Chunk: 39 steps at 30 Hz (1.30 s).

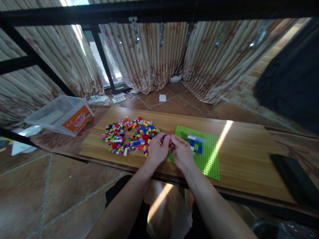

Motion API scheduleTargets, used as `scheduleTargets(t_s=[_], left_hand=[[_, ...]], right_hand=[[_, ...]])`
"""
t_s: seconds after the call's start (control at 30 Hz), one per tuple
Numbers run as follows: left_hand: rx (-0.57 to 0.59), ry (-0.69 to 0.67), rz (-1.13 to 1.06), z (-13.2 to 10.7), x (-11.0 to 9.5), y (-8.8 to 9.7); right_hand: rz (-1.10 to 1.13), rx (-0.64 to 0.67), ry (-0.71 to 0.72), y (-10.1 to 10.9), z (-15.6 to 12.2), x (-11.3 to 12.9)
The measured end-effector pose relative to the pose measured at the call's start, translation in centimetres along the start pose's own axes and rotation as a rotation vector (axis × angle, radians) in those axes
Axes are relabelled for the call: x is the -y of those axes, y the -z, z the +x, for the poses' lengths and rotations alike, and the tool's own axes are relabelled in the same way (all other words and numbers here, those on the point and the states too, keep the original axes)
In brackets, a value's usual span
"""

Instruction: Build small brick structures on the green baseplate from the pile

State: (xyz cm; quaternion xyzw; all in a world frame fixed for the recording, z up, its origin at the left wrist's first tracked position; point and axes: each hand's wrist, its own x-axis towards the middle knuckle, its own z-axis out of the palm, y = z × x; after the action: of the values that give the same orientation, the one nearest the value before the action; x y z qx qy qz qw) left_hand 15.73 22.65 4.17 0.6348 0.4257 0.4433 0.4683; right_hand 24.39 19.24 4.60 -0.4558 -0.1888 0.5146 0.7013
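My left hand (158, 146) and my right hand (181, 148) meet at the left edge of a green baseplate (211, 156). Their fingertips pinch together around small dark, purplish toy bricks (163, 137), mostly hidden by the fingers. On the baseplate, just right of my right hand, stands a low structure of blue, white and green bricks (195, 145). To the left of my left hand spreads a loose pile of many-coloured bricks (119, 131) on the wooden board.
A clear plastic bin (57, 114) with an orange label stands at the far left. A black flat object (294, 176) lies at the board's right end. The wooden board (244, 152) lies across a bench. A dark bar (159, 11) crosses above, before curtains (139, 59).
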Motion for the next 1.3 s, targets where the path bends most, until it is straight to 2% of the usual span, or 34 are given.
scheduleTargets(t_s=[0.23,0.33,0.47,0.57,0.77,0.87,1.03,1.17,1.3], left_hand=[[-0.068,0.069,-0.174,-0.6,-0.5,-0.9],[-0.036,0.088,-0.258,-0.6,-0.9,-1.1],[0.048,0.199,-0.538,-0.5,-1.4,-0.8],[0.083,0.258,-0.719,-0.2,-1.8,0.1],[0.106,0.277,-0.883,0.2,-2.2,1.8],[0.141,0.3,-0.905,0.3,-2.2,2.0],[0.114,0.371,-0.927,0.5,-2.2,1.9],[0.081,0.447,-0.91,0.7,-2.0,1.9],[0.098,0.48,-0.854,0.8,-1.7,1.9]], right_hand=[[0.034,-0.063,0.111,0.0,0.1,-0.3],[0.042,-0.085,0.102,0.3,0.6,0.0],[-0.048,0.0,0.111,0.6,1.0,0.2],[-0.284,0.012,0.202,0.8,1.0,0.0],[-1.134,0.185,0.417,0.9,0.3,-0.8],[-1.339,0.241,0.468,0.7,-0.1,-1.0],[-1.324,0.292,0.443,0.6,-0.2,-0.6],[-1.248,0.319,0.482,0.6,-0.3,-0.1],[-1.089,0.208,0.586,0.7,-0.4,0.4]])
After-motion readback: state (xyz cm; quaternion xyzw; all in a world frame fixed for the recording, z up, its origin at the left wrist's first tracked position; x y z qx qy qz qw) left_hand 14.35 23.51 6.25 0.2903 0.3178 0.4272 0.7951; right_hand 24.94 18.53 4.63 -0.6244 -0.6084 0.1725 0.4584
